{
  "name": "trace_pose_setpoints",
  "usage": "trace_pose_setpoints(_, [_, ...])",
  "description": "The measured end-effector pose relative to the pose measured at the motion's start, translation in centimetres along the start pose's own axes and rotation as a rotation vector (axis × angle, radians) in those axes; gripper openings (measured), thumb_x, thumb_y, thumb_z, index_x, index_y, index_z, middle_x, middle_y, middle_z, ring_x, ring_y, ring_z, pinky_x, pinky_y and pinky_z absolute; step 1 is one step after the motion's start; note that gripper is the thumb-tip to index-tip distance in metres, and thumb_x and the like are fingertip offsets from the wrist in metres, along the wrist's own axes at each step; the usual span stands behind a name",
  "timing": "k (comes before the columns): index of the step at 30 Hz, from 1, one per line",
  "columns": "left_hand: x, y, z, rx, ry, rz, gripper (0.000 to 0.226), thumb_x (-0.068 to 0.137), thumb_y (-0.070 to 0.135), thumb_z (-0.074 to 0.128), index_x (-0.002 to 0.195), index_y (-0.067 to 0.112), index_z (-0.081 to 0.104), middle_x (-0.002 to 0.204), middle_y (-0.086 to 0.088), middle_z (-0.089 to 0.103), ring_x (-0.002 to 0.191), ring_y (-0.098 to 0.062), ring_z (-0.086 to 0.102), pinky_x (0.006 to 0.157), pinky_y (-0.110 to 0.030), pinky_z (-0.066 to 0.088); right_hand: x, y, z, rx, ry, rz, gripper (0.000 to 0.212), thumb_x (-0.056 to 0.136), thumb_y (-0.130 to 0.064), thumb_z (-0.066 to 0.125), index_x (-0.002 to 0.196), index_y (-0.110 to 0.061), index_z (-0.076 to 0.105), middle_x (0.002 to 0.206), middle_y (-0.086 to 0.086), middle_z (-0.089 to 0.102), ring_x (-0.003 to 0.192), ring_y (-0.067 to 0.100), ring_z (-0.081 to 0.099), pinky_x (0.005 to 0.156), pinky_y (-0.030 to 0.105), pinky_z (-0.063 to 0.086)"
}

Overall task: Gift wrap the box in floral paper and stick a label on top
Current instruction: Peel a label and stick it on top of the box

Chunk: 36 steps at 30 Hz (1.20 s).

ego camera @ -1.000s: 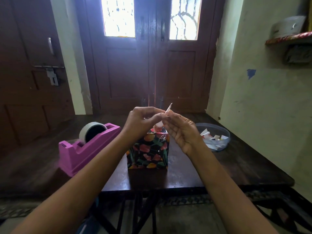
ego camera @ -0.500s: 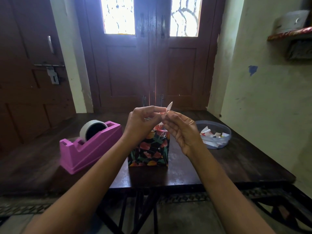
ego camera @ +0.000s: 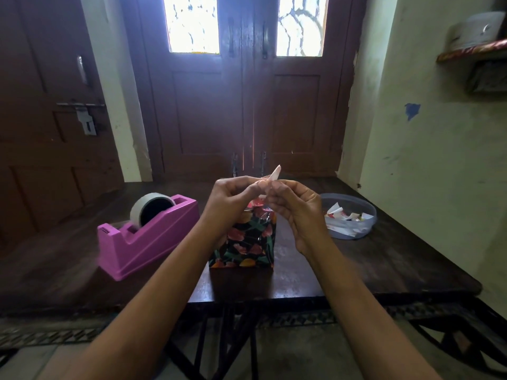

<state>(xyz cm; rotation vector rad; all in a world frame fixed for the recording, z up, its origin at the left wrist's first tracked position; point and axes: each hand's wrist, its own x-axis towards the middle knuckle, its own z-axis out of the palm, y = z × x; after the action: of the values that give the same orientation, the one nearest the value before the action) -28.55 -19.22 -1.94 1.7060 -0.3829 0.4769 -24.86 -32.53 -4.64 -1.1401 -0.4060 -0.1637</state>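
**Holding a label (ego camera: 275, 172) over the wrapped box (ego camera: 244, 242)**

- label: small white slip, pinched at once by left hand (ego camera: 233, 198) and right hand (ego camera: 299, 212), fingers curled, raised above the box.
- box: wrapped in dark floral paper, stood on the desk (ego camera: 384, 270) directly beneath the hands.
- Clear round tub (ego camera: 369, 215), right of box: paper scraps (ego camera: 345, 218) are contained.
- Pink tape dispenser (ego camera: 148, 242), left of box: one tape roll (ego camera: 137, 212) is seated.
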Motion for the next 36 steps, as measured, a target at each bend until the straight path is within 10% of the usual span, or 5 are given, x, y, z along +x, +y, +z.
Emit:
trace_pose_setpoints(7, [0.0, 0.3, -0.3, -0.126, -0.026, -0.162, 0.01, 0.082, 0.015, 0.067, 0.086, 0.006, 0.071, 0.072, -0.007, 0.066, 0.063, -0.019, 0.056, 0.049, -0.023, 0.045, -0.2, -0.2, 0.4, -0.025, -0.051, -0.02, 0.017, 0.089, -0.022, 0.057, 0.089, -0.006, 0.065, 0.072, 0.003, 0.065, 0.066, 0.012, 0.06, 0.064, 0.02, 0.053])
trace_pose_setpoints(36, [-0.9, 1.1, -0.3, -0.249, -0.076, -0.139, 0.025, 0.074, 0.014, 0.067, 0.098, 0.008, 0.069, 0.088, -0.008, 0.074, 0.081, -0.015, 0.071, 0.07, -0.021, 0.057, -1.4, 0.3, 0.6, 0.029, -0.024, -0.043, 0.021, 0.092, -0.013, 0.053, 0.106, -0.004, 0.065, 0.096, 0.011, 0.069, 0.089, 0.015, 0.067, 0.079, 0.025, 0.054])
